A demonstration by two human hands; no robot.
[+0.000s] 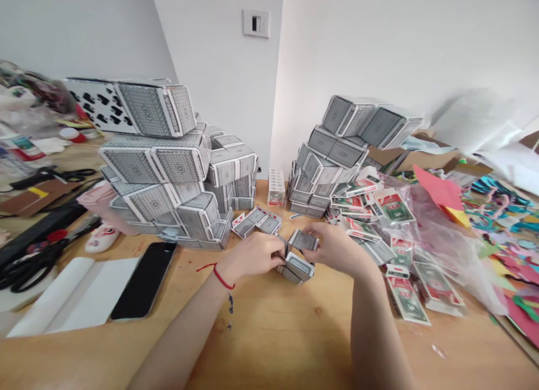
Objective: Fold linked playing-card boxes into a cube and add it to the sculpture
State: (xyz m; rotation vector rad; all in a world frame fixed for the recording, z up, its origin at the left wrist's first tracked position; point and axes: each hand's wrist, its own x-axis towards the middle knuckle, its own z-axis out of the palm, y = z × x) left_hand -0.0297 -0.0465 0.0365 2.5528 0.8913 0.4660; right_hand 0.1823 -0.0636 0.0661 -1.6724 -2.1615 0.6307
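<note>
Between my hands, a small box folded from grey-backed playing cards (300, 266) stands on the wooden table. My left hand (260, 255) is closed on its left side, fingertips pinching an edge. Pinched in my right hand (332, 247) is a grey-backed playing card (306, 241), held upright at the box's far right side. Whether that card touches the box I cannot tell. Just beyond my left hand lie several loose playing cards (257, 220). Stacks of similar card boxes rise on the left (179, 165) and on the right (328, 146).
A black phone (144, 280) and white paper (78, 294) lie on the left, near black scissors (36, 261). At right are several red-and-green card packs (406, 300), clear plastic wrap (458, 255) and coloured paper scraps (514, 266). A wall corner stands behind.
</note>
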